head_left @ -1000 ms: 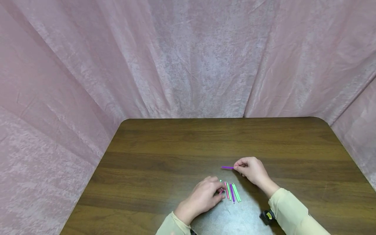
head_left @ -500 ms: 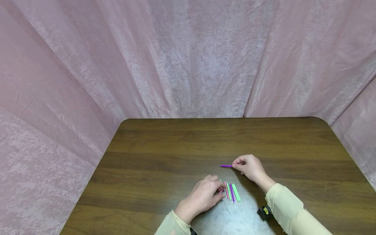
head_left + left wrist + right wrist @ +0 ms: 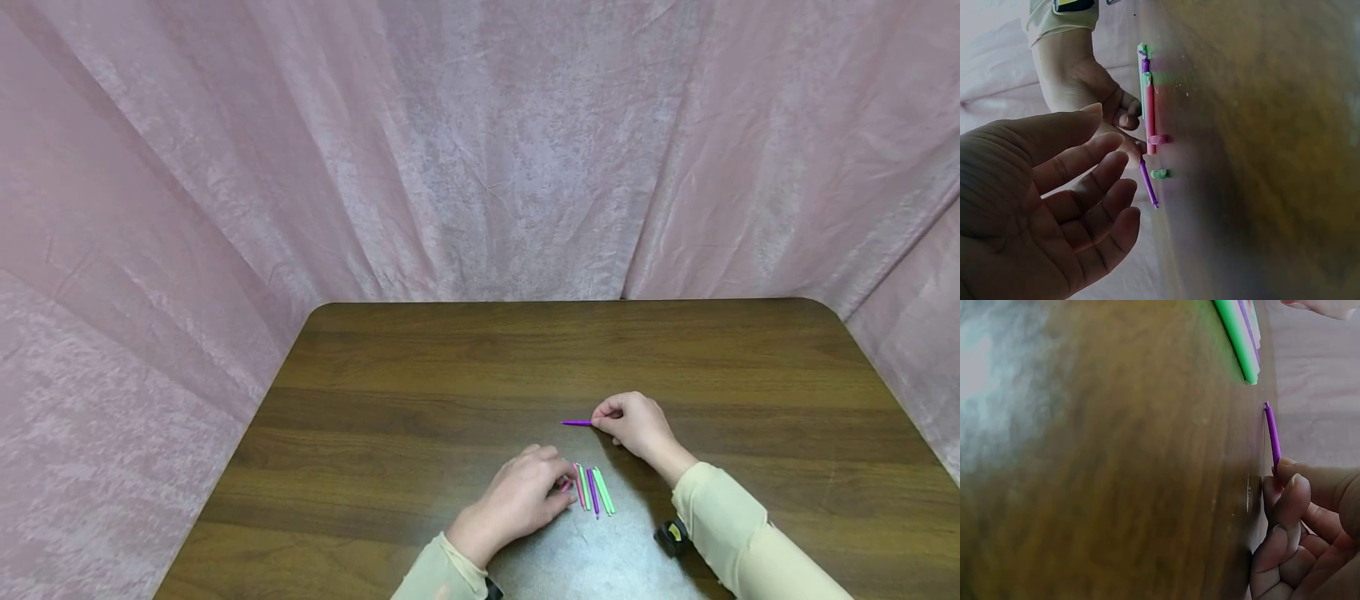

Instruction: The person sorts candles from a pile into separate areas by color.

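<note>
Thumb and fingertips of my right hand pinch one end of a slim purple candle-like stick; its free end points left, low over the table. Nearer me lies a row of similar sticks: a pink stick, green sticks and a purple stick. My left hand is just left of that row, fingers loosely bent, holding nothing in the left wrist view. Beside its fingers on the table lie a short pink piece and a short green piece; the head view largely hides these behind the hand.
The brown wooden table has rounded far corners. Pink velvet curtains hang behind it and along its sides. A dark device is at the right wrist.
My right hand has shifted slightly left and away from me, carrying the purple stick with it. The left hand has barely moved; the row of sticks lies as before.
</note>
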A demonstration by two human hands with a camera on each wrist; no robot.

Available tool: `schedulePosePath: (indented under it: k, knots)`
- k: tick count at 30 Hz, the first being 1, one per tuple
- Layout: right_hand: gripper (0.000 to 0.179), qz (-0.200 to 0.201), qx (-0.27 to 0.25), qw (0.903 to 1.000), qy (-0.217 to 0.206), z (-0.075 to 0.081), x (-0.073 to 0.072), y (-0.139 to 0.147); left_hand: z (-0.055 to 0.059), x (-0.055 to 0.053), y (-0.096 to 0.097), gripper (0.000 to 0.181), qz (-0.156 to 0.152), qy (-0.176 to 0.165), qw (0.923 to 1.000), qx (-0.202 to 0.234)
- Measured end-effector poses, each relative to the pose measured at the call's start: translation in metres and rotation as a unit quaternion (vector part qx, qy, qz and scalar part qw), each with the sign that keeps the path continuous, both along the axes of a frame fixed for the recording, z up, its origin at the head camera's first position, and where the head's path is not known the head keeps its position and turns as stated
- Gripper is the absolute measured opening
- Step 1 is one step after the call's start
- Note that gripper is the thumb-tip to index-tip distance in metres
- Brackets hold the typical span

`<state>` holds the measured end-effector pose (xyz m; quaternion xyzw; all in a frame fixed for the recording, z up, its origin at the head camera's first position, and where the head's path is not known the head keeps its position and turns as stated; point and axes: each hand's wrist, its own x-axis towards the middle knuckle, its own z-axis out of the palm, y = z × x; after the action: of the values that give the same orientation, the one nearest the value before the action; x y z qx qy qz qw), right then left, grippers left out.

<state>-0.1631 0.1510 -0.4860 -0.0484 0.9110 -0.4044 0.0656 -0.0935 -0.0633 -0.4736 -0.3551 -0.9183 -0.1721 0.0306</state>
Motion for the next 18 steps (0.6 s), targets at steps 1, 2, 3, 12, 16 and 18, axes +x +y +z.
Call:
schedulePosePath:
  k: [1,2,3,12,16,18]
  knots:
    - [0.007,0.001,0.002,1.0000,0.001,-0.0001,0.0001,-0.0002,0.0001,-0.0002,0.0001,0.019,0.000,0.000,1.0000,0.000]
    - [0.007,0.002,0.005,1.0000,0.001,0.0000,0.0001,-0.0004,0.0002,-0.0005,0.0000,0.019,0.000,0.000,1.0000,-0.001]
    - [0.007,0.003,0.008,1.0000,0.002,0.0000,-0.0001,-0.0007,0.0003,-0.0008,0.0001,0.019,0.000,0.000,1.0000,-0.001]
    - [0.009,0.003,0.040,0.9992,0.005,-0.0009,-0.0019,-0.0017,0.0025,-0.0053,0.0023,0.016,-0.009,0.000,0.9999,-0.008]
    - [0.009,0.007,0.053,0.9984,0.018,-0.0013,-0.0024,-0.0018,0.0023,-0.0077,0.0045,0.012,-0.014,0.012,0.9997,-0.017]
    - [0.009,0.009,0.058,0.9979,0.026,-0.0017,-0.0025,-0.0019,0.0018,-0.0091,0.0059,0.011,-0.018,0.023,0.9992,-0.029]
